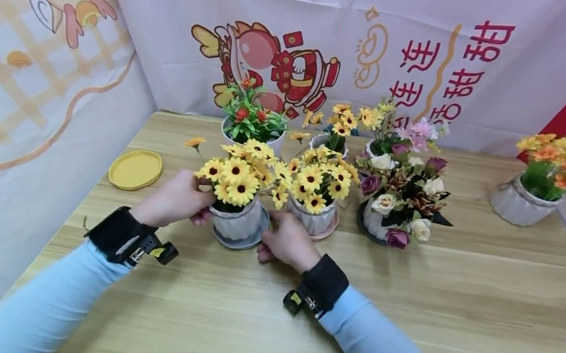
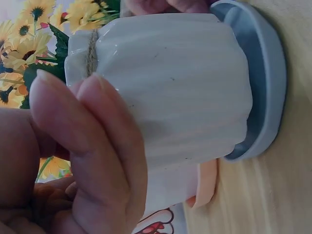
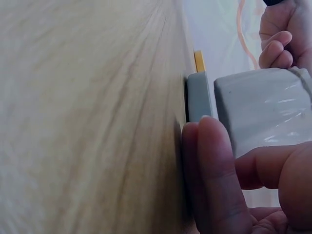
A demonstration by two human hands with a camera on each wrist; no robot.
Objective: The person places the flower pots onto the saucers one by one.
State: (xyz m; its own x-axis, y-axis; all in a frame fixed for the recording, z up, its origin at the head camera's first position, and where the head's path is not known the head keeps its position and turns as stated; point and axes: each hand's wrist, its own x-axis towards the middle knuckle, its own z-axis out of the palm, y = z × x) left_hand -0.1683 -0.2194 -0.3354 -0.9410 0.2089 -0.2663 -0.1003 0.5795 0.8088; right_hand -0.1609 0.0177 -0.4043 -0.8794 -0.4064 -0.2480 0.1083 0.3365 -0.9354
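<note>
A white ribbed flower pot (image 1: 236,222) of yellow daisies (image 1: 236,171) stands over a blue-grey saucer (image 1: 238,244). My left hand (image 1: 177,198) grips the pot's rim from the left; in the left wrist view two fingers (image 2: 105,146) lie along the pot's side, below the twine at its neck. On the other side, my right hand (image 1: 289,241) pinches the saucer's edge. The right wrist view has its fingers (image 3: 214,165) against the saucer's outer wall, low over the table. Just right is another daisy pot (image 1: 317,222) on a pink saucer (image 1: 328,231).
A yellow saucer (image 1: 135,169) lies at the left. Behind stand a red-flowered pot (image 1: 252,130) and other potted flowers. Purple and white roses (image 1: 399,202) fill a pot on a dark saucer to the right. An orange-flowered pot (image 1: 524,201) stands far right on the wooden table (image 1: 458,322).
</note>
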